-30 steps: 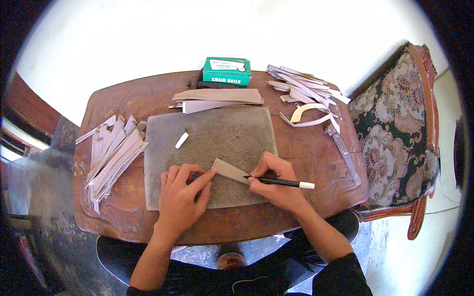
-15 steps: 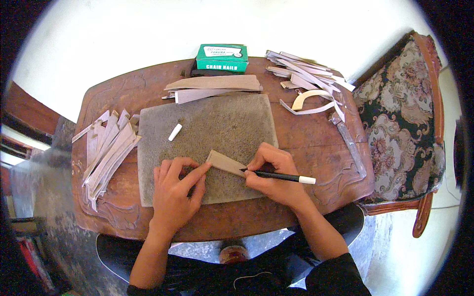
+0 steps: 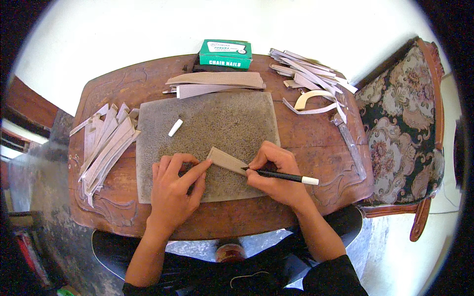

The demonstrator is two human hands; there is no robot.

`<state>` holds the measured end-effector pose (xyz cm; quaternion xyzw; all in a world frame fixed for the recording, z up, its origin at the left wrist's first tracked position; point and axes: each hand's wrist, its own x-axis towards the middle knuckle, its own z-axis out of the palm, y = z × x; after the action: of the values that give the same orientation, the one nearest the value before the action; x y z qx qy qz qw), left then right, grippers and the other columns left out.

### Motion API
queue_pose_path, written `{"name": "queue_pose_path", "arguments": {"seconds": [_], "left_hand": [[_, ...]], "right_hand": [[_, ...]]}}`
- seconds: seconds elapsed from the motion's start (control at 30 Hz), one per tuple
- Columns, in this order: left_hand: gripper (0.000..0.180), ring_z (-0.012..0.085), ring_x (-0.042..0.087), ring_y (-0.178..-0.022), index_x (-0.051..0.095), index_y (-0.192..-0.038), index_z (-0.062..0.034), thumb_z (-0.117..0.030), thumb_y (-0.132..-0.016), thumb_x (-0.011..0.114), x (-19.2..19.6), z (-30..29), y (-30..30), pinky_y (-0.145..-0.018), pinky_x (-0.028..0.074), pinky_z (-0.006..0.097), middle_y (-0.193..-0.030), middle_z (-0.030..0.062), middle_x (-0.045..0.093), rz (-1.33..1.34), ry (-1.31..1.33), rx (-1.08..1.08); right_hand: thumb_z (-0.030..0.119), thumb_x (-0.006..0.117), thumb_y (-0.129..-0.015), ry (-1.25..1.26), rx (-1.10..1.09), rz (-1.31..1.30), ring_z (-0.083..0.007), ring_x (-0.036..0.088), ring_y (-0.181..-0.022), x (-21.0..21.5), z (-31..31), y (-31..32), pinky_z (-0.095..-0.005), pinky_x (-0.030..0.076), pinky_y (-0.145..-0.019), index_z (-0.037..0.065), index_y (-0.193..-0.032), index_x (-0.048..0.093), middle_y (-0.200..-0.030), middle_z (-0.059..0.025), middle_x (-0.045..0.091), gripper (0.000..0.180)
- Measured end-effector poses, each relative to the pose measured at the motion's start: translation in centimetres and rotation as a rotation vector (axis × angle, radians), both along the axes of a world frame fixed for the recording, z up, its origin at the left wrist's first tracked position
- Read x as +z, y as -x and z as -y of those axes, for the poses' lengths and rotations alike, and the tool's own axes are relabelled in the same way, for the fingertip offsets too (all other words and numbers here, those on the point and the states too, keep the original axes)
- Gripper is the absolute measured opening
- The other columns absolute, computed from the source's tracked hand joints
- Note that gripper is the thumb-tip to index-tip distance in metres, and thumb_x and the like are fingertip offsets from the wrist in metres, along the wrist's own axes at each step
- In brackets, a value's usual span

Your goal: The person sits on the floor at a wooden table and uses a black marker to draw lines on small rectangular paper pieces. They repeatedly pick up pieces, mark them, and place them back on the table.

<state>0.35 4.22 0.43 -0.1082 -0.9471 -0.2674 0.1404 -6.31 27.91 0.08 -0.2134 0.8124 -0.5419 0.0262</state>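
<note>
A short, flat grey-brown strip (image 3: 227, 161), like cardboard or thin leather, lies slanted on the dark speckled mat (image 3: 168, 106). With curled fingers, my left hand (image 3: 177, 185) holds down its left end, the index fingertip pressed on it. My right hand (image 3: 277, 173) is closed around a black marker pen (image 3: 281, 175) with a white end, and its tip rests at the strip's right end. That hand's fingertips also touch the strip. The white pen cap (image 3: 175, 127) lies loose on the mat, beyond my left hand.
Strips lie in a pile (image 3: 111, 148) at left, a stack (image 3: 217, 81) behind the mat and a heap (image 3: 308, 69) at back right. A green box (image 3: 225, 54) stands at the back. A hammer-like tool (image 3: 349, 143) lies right, near the wooden table's (image 3: 316, 138) edge. A patterned chair (image 3: 405, 133) stands beside it.
The whole view has shifted slightly. Both hands keep nearly the same place on the strip, with the pen tip still at its right end.
</note>
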Motion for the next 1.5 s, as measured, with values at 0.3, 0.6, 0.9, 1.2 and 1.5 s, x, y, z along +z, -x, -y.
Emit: {"name": "queue_pose_path", "arguments": {"seconds": [0.3, 0.6, 0.9, 1.2, 1.5], "left_hand": [[0.031, 0.0282, 0.057, -0.098, 0.077, -0.115, -0.0154, -0.009, -0.085, 0.072, 0.1, 0.0, 0.0, -0.086, 0.041, 0.041, -0.105, 0.0060, 0.064, 0.003, 0.003, 0.001], [0.031, 0.0285, 0.056, -0.099, 0.078, -0.114, -0.0158, -0.009, -0.084, 0.073, -0.1, 0.0, 0.0, -0.085, 0.041, 0.042, -0.106, 0.0058, 0.064, -0.013, 0.001, 0.001], [0.032, 0.0276, 0.056, -0.099, 0.078, -0.115, -0.0157, -0.009, -0.084, 0.073, 0.1, 0.0, 0.0, -0.086, 0.042, 0.041, -0.107, 0.0053, 0.064, 0.006, 0.004, 0.004], [0.030, 0.0274, 0.056, -0.098, 0.078, -0.114, -0.0150, -0.008, -0.085, 0.073, -0.2, -0.1, 0.0, -0.087, 0.042, 0.041, -0.107, 0.0055, 0.064, 0.004, -0.017, 0.009], [0.031, 0.0242, 0.056, -0.095, 0.077, -0.112, -0.0167, -0.009, -0.082, 0.075, -0.6, 0.0, 0.3, -0.080, 0.039, 0.040, -0.102, 0.0011, 0.063, -0.079, -0.002, -0.002]], "right_hand": [[0.013, 0.077, -0.071, -0.025, 0.005, -0.013, -0.0254, 0.060, -0.065, 0.0, -0.1, 0.1, -0.0358, 0.046, -0.059, 0.003, -0.075, 0.057, -0.074, -0.0104, 0.057, 0.023], [0.014, 0.077, -0.071, -0.040, 0.006, -0.010, -0.0252, 0.059, -0.066, -0.1, -0.1, 0.1, -0.0360, 0.045, -0.059, 0.002, -0.074, 0.055, -0.074, -0.0105, 0.056, 0.026], [0.012, 0.077, -0.071, -0.008, -0.005, -0.019, -0.0235, 0.058, -0.066, -0.1, -0.1, 0.0, -0.0345, 0.046, -0.059, 0.003, -0.074, 0.055, -0.074, -0.0093, 0.056, 0.024], [0.006, 0.078, -0.071, 0.048, -0.036, -0.133, -0.0219, 0.059, -0.066, 0.5, -1.1, -1.4, -0.0336, 0.047, -0.060, 0.004, -0.076, 0.058, -0.075, -0.0081, 0.057, 0.021], [0.008, 0.077, -0.072, -0.025, -0.031, -0.100, -0.0237, 0.059, -0.065, 0.0, -1.1, -0.7, -0.0347, 0.047, -0.060, 0.003, -0.074, 0.057, -0.074, -0.0097, 0.057, 0.021]]}}
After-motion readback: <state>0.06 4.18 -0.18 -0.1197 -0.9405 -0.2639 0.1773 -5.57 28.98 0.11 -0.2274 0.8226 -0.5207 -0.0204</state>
